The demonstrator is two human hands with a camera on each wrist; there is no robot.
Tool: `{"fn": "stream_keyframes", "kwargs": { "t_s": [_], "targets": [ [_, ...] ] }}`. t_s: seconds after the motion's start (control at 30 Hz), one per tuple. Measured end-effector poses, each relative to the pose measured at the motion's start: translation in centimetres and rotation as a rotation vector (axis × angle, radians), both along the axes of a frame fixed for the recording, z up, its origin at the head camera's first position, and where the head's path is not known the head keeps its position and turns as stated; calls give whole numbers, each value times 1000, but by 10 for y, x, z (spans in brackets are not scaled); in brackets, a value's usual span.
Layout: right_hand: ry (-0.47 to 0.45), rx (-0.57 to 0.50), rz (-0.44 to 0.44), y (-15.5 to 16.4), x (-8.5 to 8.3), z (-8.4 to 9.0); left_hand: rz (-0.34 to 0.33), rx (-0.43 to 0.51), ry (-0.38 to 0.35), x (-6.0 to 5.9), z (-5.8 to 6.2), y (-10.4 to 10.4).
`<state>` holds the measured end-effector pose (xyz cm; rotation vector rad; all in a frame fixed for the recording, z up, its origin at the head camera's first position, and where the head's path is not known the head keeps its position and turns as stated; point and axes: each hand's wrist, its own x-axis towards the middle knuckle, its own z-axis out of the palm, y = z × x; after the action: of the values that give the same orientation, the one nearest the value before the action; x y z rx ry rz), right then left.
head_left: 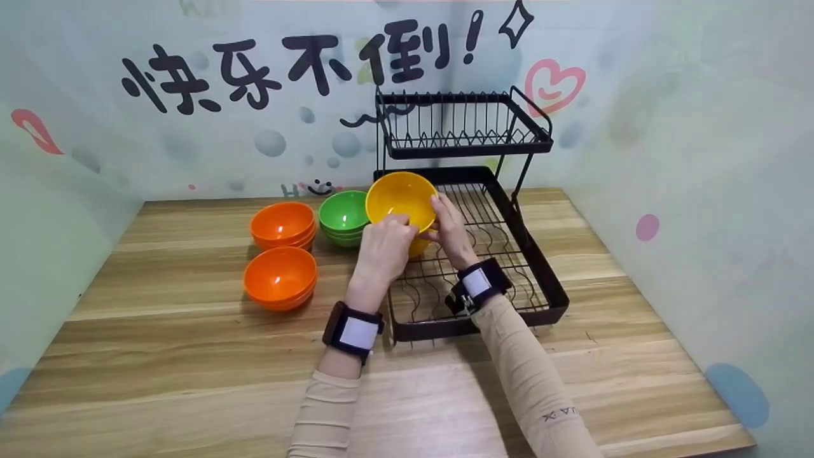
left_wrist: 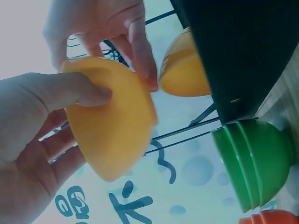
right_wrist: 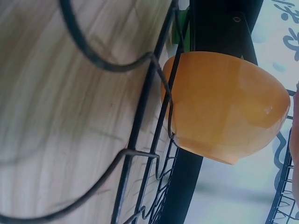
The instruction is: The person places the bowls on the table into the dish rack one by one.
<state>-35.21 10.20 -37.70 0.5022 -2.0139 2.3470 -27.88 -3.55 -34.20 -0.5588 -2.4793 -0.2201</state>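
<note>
Both hands hold a yellow bowl point(head_left: 400, 191) tilted above the black rack's lower tier. My left hand point(head_left: 385, 251) pinches its near side; in the left wrist view the thumb presses on the bowl's wall. The right hand point(head_left: 453, 232) grips the bowl at its right side, fingers at the edge. Below, a second yellow bowl point(right_wrist: 224, 102) rests on its side against the rack wires, mostly hidden by the hands in the head view. Just left of the held bowl is a stack of green bowls point(head_left: 344, 213).
Two stacks of orange bowls, a rear one point(head_left: 283, 222) and a front one point(head_left: 280, 277), stand on the wooden table point(head_left: 191, 381) at left. The two-tier dish rack point(head_left: 480, 324) has an upper shelf point(head_left: 467, 152) behind the hands. Printed walls close the back and sides.
</note>
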Motion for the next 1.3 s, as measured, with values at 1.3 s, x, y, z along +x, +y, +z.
{"fn": "stream_keyframes", "kwargs": {
  "t_s": [1.3],
  "targets": [
    [12,-247,-541,9,-6,-1,355,85,-571,-13,-26,-8]
  ]
}}
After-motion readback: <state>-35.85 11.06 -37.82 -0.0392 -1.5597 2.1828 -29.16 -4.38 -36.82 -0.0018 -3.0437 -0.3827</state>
